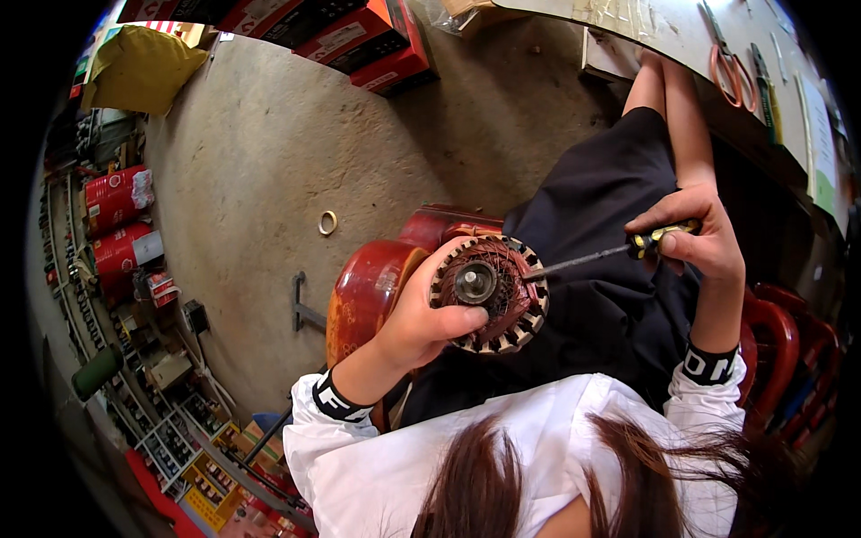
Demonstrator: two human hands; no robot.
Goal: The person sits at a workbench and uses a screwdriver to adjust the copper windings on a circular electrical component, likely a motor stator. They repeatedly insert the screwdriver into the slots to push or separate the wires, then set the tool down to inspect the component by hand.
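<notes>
While left hand (421,316) clasps wound rotor (500,296) from the left, right hand (707,235) grips screwdriver (603,255), tip against windings

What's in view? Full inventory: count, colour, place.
Wound motor core: 1, reddish-brown, pale-rimmed, in left hand
Screwdriver: 1, black-yellow handle, in right hand, tip at the core's rim
Table: 1, pale, upper right
Scissors: 1 pair, orange-handled, on table
Ring: 1, pale, on floor
Boxes: several, red-black, top
Sack: 1, yellow, upper left
Drums: 2, red, left
Cylinder: 1, green, lower left
Chair: 1, red-brown, beside left hand
Seats: count unclear, red, right
Small parts: too small to count, mixed colours, lower left
White top: 1, white, lower centre
Hands: 2, bare, centre and right
</notes>
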